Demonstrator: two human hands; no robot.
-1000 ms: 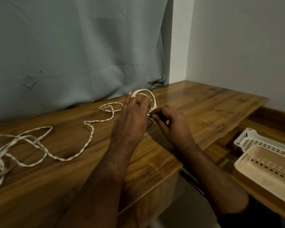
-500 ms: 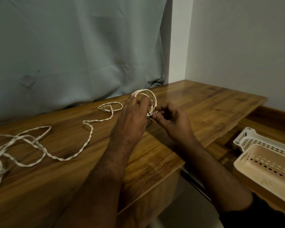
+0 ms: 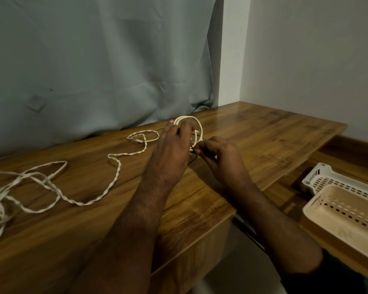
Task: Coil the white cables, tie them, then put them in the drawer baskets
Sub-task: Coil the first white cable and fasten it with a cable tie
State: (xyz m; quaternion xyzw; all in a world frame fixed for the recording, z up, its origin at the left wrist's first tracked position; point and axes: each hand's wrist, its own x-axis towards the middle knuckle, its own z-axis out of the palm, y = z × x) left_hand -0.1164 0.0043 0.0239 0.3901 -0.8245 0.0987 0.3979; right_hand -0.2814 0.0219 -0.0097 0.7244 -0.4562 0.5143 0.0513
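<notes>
item: coil, white cable wound in a small loop. we see it standing on the desk near the back edge, gripped by the left hand, whose fingers curl over its near side.

item: tie, thin and dark, at the coil's lower right. we see the right hand pinching it with its fingertips, just beside the left hand. how far it wraps the coil we cannot tell.

item: loose cable, white and twisted, running from the coil leftward over the desk in a small loop, then a long curve.

item: tangle, more white cable heaped at the desk's left end; whether it is one cable or several we cannot tell.

item: baskets, two, in an open drawer lower right, well apart from the coil. we note a white basket behind and a cream basket in front, partly overlapping it.

item: curtain, grey-green, hanging behind the desk.
</notes>
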